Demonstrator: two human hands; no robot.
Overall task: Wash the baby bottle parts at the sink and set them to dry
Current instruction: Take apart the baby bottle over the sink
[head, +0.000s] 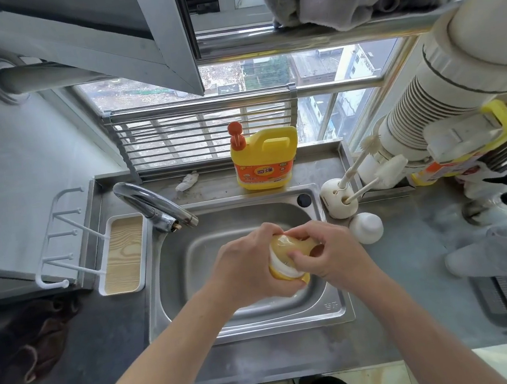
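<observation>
Bottle [280, 246]: amber-yellow and translucent, with a white ring [280, 267] round the end nearer the person.
Pose: on its side, tilted, narrower end pointing away.
Place: held in the air above the basin of the steel sink [253, 320].
Grip: left hand [249, 266] curls round its left side; right hand [324, 253] pinches its right side.
Dome cap [366, 228]: white and rounded, on the counter just right of the sink; probably the bottle's cover, though too small to be sure.
</observation>
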